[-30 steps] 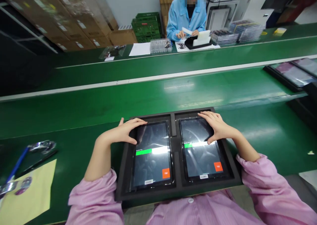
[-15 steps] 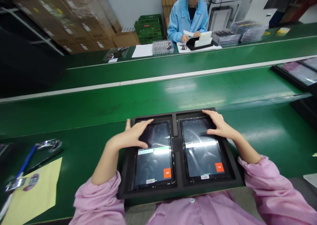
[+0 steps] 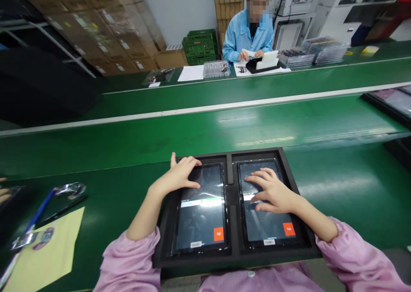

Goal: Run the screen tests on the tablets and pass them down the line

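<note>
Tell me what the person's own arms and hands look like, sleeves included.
The left hand and right hand are bare, without gloves. The left sleeve and right sleeve are pink, finely striped and loose, gathered partway up the forearms.

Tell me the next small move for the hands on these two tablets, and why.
Probably lift the right hand off the right tablet to read its screen: the fingers lie across the glass, over a bar running through the middle, and glare hides more. Its orange Fail button sits uncovered in the corner.
</note>
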Tool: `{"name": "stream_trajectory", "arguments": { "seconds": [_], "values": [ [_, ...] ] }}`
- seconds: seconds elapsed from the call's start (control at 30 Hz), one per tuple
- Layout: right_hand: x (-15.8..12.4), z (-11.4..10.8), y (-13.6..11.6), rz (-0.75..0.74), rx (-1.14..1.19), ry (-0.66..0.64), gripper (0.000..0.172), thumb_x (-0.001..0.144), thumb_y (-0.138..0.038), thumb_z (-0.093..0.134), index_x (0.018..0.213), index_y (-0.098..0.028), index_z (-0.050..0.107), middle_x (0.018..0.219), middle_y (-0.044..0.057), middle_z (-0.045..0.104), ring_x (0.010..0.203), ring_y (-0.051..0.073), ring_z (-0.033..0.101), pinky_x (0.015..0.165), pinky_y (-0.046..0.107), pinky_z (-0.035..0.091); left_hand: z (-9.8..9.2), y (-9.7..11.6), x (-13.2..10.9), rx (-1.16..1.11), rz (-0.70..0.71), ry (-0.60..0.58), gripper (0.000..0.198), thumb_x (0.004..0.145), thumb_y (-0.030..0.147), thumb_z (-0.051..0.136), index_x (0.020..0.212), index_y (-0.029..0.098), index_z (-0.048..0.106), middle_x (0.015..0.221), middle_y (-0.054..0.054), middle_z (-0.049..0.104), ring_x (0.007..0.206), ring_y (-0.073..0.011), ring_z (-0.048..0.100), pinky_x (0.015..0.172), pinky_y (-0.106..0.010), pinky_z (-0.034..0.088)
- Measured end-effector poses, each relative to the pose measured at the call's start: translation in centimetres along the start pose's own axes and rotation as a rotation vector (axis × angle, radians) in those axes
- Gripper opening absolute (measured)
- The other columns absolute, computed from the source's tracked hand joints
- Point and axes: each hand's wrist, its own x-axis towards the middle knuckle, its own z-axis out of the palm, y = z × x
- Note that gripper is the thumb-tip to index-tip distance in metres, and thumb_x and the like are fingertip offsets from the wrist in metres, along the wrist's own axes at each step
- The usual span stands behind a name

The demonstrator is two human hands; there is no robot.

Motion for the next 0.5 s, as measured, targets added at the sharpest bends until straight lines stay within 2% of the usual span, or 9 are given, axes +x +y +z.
{"name": "stream_trajectory", "arguments": {
  "seconds": [0.07,0.17,0.27,0.33,0.4,0.5],
  "values": [
    [-0.4,-0.6,1.3,0.13,-0.031,0.129,0.043,0.1,-0.049,0.046,0.08,-0.027,0.078,0.13,0.008,0.061,0.118,0.032,0.05,0.104,0.054,0.03,0.7,1.7,0.2,-0.02,0.112,0.037,0.067,0.082,0.056,0.069,0.138,0.025,0.047,0.14,-0.013,0.055,0.134,-0.0345,0.048,0.113,-0.072,-0.013],
    [-0.9,-1.3,2.9,0.477,-0.126,0.291,0.05,0.103,-0.035,0.032,0.08,-0.022,0.075,0.102,0.01,0.067,0.095,0.026,0.058,0.087,0.044,0.041,1.8,3.4,0.5,0.013,0.229,0.051,0.067,0.086,0.062,0.062,0.142,0.027,0.047,0.155,-0.016,0.042,0.142,-0.0368,0.039,0.113,-0.073,-0.013],
    [-0.9,-1.7,3.0,0.744,-0.336,0.247,0.048,0.101,-0.029,0.032,0.078,-0.017,0.073,0.084,0.013,0.063,0.078,0.025,0.057,0.068,0.039,0.041,2.6,3.8,0.8,0.074,0.27,0.08,0.06,0.088,0.062,0.06,0.137,0.029,0.054,0.155,-0.015,0.042,0.143,-0.0375,0.037,0.113,-0.074,-0.009],
    [-0.7,-1.7,2.1,0.791,-0.497,0.178,0.04,0.097,-0.021,0.037,0.076,-0.016,0.071,0.082,0.015,0.062,0.076,0.027,0.058,0.063,0.038,0.04,2.8,3.8,0.9,0.09,0.291,0.098,0.059,0.088,0.062,0.06,0.137,0.029,0.055,0.153,-0.015,0.045,0.142,-0.0367,0.04,0.115,-0.073,-0.006],
    [-1.0,-1.3,1.2,0.76,-0.605,0.16,0.034,0.09,-0.011,0.04,0.076,-0.017,0.07,0.085,0.017,0.062,0.077,0.03,0.059,0.06,0.038,0.041,2.9,4.0,0.8,0.1,0.301,0.112,0.061,0.088,0.063,0.059,0.137,0.027,0.055,0.153,-0.017,0.045,0.142,-0.0364,0.04,0.116,-0.073,-0.003],
    [-2.8,0.3,2.1,0.656,-0.604,0.256,0.033,0.082,-0.008,0.041,0.071,-0.022,0.069,0.083,0.017,0.061,0.076,0.032,0.06,0.056,0.04,0.044,3.0,4.6,0.3,0.114,0.307,0.141,0.061,0.09,0.063,0.056,0.138,0.026,0.055,0.153,-0.017,0.045,0.142,-0.0353,0.041,0.118,-0.071,0.0]
  ]
}}
